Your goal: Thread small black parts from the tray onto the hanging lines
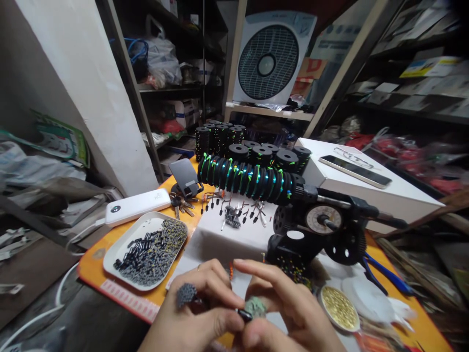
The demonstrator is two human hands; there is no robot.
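Note:
My left hand (200,310) is closed at the bottom middle, thumb and forefinger pinching a small black tube-like piece (244,315). A cluster of tiny dark grey beads (186,295) sits on one of its fingers. Facing it, my right hand (284,305) is closed, its thumb and fingers around a crumpled pale green lump (255,307) that meets the black piece. Just beyond the hands lies a white sheet (216,247) with small black parts on orange-red stems (244,215). Above it, a row of black spools wound with green line (245,176) is mounted on a black winding device (318,217).
A white tray (110,266) of small grey and black pieces stands left, near a white power bank (137,205) and keys (183,208). At right are a dish of gold-coloured bits (339,308) and blue-handled pliers (390,276). A phone (355,171) lies on a white box (395,203).

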